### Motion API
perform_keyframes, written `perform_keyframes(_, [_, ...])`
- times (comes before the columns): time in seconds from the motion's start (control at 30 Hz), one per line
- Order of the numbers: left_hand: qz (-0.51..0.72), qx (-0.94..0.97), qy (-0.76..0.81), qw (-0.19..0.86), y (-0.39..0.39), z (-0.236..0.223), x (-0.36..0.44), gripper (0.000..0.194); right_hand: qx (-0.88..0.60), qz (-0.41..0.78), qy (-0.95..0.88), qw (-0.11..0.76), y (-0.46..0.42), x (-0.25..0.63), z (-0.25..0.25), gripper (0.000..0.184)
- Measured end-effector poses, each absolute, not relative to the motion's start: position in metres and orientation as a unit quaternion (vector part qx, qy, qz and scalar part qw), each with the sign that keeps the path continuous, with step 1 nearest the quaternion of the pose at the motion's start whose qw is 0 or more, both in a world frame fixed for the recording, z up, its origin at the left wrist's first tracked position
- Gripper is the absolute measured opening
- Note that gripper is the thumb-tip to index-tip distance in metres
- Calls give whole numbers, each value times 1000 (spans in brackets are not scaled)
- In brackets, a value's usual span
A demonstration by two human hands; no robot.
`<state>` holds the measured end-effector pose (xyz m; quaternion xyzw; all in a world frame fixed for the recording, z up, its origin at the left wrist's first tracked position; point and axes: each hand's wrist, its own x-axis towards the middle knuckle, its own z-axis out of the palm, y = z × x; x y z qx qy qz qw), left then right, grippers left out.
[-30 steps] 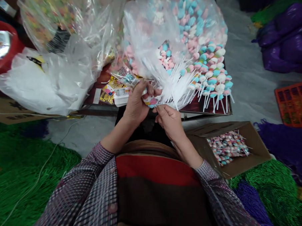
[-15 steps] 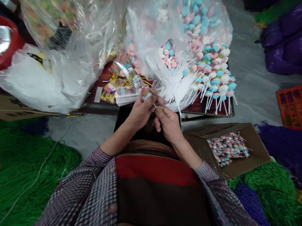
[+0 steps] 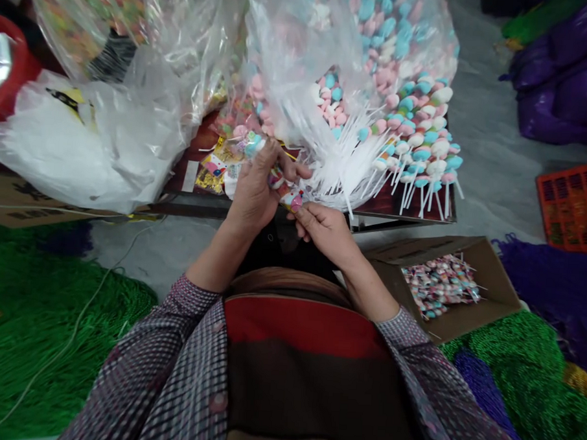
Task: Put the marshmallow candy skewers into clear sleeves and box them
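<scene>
A candy stick in a clear printed wrapper (image 3: 292, 198) slants between my hands over the table's front edge. My left hand (image 3: 258, 189) is closed around its upper part, thumb on top, covering some of it. Coloured candies (image 3: 252, 143) show in clear film beyond that thumb. My right hand (image 3: 326, 233) pinches the wrapper's lower end between thumb and forefinger. Just right of my left hand lies a heap of white sticks (image 3: 342, 167). Marshmallow lollipops (image 3: 423, 148) are piled further right, sticks toward me. Printed wrappers (image 3: 212, 174) lie left of my hands.
Big clear bags of marshmallows (image 3: 379, 29) and coloured candies (image 3: 83, 6) stand at the back. A white plastic bag (image 3: 92, 146) lies left, by a red basin (image 3: 18, 72). On the floor at right are a carton (image 3: 494, 297) of wrapped lollipops and an orange crate (image 3: 573, 206).
Both hands have shifted slightly apart, the left one up and leftward. The candy, earlier bare-sticked between my fingers, now shows printed wrapper at my right fingertips.
</scene>
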<state>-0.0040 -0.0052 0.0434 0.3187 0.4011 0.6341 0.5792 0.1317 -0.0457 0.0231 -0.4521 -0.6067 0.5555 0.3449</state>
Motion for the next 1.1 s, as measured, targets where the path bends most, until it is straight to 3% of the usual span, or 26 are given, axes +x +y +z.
perform_keyframes(0.17, [643,298,416,570,-10,45,-4,37,-479,519,-596,382,-42,115,25,59])
perform_keyframes(0.33, [677,257,336,602,1,59,-20,35,-409,658,-537,334,-45,125,28,45])
perform_keyframes(0.43, [674,244,308,626,4,58,-21,35,-414,678,-497,350,-52,129,22,45])
perform_keyframes(0.6, [612,241,361,660,-8,41,-8,15,-453,629,-473,419,-59,117,12,42])
perform_keyframes(0.73, [571,241,382,686,-23,31,-4,18,-460,619,-472,428,-58,113,17,44])
perform_keyframes(0.83, [538,252,385,706,-32,31,-5,17,-487,546,-526,433,-57,115,21,39])
perform_keyframes(0.97, [515,285,377,715,-35,34,-4,20,-494,443,-616,424,-59,117,20,32])
perform_keyframes(1.1, [553,279,377,689,-28,38,-3,10,-444,399,-714,366,-56,133,28,31])
